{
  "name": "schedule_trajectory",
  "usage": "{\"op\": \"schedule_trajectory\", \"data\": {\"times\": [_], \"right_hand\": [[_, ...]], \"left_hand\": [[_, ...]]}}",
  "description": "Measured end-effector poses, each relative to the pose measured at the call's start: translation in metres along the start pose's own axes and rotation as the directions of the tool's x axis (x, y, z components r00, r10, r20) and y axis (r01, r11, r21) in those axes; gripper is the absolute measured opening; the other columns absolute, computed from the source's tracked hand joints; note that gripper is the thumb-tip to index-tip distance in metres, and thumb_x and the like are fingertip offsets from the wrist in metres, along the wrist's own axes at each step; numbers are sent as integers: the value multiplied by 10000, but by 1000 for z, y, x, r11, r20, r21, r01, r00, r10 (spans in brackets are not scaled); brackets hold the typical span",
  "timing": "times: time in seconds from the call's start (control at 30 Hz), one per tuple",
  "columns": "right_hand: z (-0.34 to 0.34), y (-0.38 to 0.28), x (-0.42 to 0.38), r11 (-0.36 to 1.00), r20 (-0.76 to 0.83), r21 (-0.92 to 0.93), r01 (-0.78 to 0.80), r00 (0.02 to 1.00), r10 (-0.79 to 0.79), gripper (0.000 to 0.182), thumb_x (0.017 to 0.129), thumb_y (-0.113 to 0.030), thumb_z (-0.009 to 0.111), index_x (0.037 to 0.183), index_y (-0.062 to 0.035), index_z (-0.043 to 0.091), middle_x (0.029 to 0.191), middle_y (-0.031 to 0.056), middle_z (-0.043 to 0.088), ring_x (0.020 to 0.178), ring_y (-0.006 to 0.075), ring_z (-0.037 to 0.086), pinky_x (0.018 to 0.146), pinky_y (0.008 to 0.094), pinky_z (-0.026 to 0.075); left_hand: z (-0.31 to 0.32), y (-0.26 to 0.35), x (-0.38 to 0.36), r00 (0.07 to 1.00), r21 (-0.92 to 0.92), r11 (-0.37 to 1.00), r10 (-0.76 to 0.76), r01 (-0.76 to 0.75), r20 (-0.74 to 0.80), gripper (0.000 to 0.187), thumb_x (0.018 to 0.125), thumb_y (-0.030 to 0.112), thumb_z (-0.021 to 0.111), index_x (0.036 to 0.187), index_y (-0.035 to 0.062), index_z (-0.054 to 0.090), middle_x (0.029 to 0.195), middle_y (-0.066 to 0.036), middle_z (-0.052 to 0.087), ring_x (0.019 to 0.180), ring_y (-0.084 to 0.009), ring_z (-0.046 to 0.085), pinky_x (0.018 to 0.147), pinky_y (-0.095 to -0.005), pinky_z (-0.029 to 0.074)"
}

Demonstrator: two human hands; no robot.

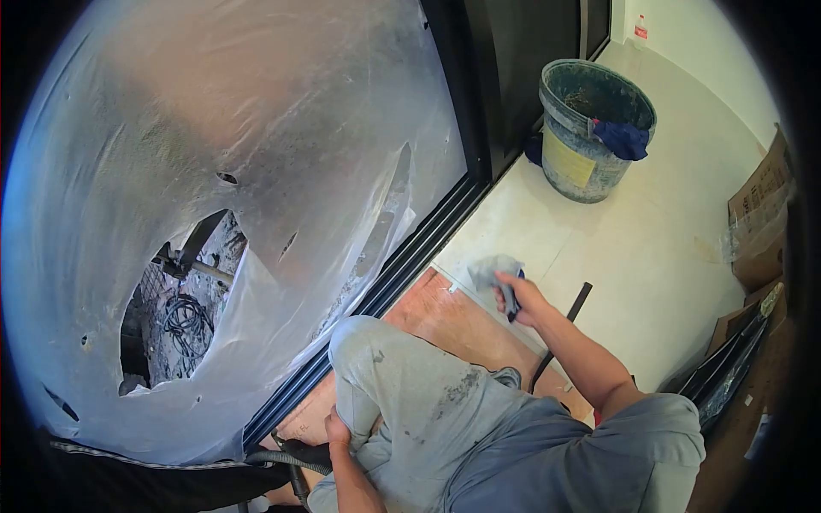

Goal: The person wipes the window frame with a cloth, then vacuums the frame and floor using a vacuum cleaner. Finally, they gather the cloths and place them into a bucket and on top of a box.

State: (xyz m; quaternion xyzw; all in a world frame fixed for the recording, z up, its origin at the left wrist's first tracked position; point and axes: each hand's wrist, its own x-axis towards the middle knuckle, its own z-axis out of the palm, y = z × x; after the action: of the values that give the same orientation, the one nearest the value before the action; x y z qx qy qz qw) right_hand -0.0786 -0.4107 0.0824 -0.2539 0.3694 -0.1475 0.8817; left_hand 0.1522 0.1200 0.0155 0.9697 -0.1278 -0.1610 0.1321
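Note:
My right hand (pixel 520 299) is closed round the dark handle of a flat hand tool (pixel 491 271) with a wide grey head, blurred by motion. The tool is held low over the pale tiled floor (pixel 534 231), beside the edge of an orange-brown board (pixel 440 308). Against the lower part of my bent leg (pixel 363 376) rests my left hand (pixel 339 430), its fingers mostly hidden by the grey trouser cloth. A ribbed grey hose (pixel 291 459) passes close by this hand.
A grimy dark bucket (pixel 586 175) with a blue cloth (pixel 623 139) over its rim stands ahead. Torn plastic sheeting (pixel 325 154) hangs left, beyond the black door track (pixel 376 295). Cardboard (pixel 761 205) leans at right. Near my right forearm is a dark strip (pixel 575 308); a bottle (pixel 640 32) stands far back.

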Motion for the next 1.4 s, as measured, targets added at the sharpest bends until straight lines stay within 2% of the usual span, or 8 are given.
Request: {"op": "schedule_trajectory", "data": {"times": [0.23,0.4,0.7,0.93,1.0,1.13,1.27,1.4], "right_hand": [[45,-57,87,967,-85,-26,253,963,-255,215,918,-132,634,1064,17,583,864,101,622,650,205,603,577,343,528],[61,-73,143,943,-89,-64,325,940,-330,257,898,-82,644,1131,-4,571,913,99,658,760,209,655,576,340,554],[96,-41,284,977,-413,46,206,895,-170,271,858,-130,725,1075,-14,611,983,154,680,805,286,686,657,443,571],[102,-85,324,911,-735,-411,41,577,-357,331,779,-133,730,1052,33,644,981,223,706,809,346,717,678,424,583],[95,-103,332,769,-685,-637,57,416,-598,337,782,-152,698,1060,36,662,1004,227,714,860,376,711,771,414,565],[92,-45,319,530,-412,-772,351,359,-837,428,803,-151,691,1178,39,608,1167,223,675,1104,343,649,957,396,493],[110,24,254,733,-257,-416,538,704,-662,437,860,-108,691,1255,19,555,1176,150,661,1087,261,640,973,356,473],[124,11,231,908,-340,-340,244,869,-361,341,863,-98,695,1128,75,568,1007,172,667,877,289,695,580,381,630]], "left_hand": [[29,-45,13,997,-265,961,-76,82,32,422,1007,246,368,1347,50,524,1180,-342,592,1107,-458,581,976,-468,463],[2,6,-4,978,-188,960,-202,209,56,477,1019,330,348,1315,30,573,1220,-337,584,1132,-460,565,1002,-464,430],[-12,33,-9,956,-176,940,-283,291,70,506,1018,391,366,1260,38,635,1237,-338,581,1190,-454,531,1037,-453,385],[-15,38,-4,933,-244,901,-330,357,145,502,1013,393,377,1271,44,629,1247,-328,580,1206,-441,527,1044,-439,384],[-18,39,-6,946,-177,933,-293,314,135,501,1012,393,378,1272,46,629,1251,-323,582,1208,-434,529,1043,-436,386],[-14,33,-7,964,-147,956,-236,252,118,494,1008,397,386,1268,61,637,1257,-316,585,1211,-424,534,1041,-429,391],[-22,47,-5,921,-245,891,-347,382,175,498,1008,391,388,1254,40,641,1259,-318,584,1207,-423,539,1039,-421,396],[-17,37,-3,952,-235,929,-248,286,179,517,1006,391,389,1247,4,634,1240,-314,598,1197,-421,548,1029,-420,402]]}}
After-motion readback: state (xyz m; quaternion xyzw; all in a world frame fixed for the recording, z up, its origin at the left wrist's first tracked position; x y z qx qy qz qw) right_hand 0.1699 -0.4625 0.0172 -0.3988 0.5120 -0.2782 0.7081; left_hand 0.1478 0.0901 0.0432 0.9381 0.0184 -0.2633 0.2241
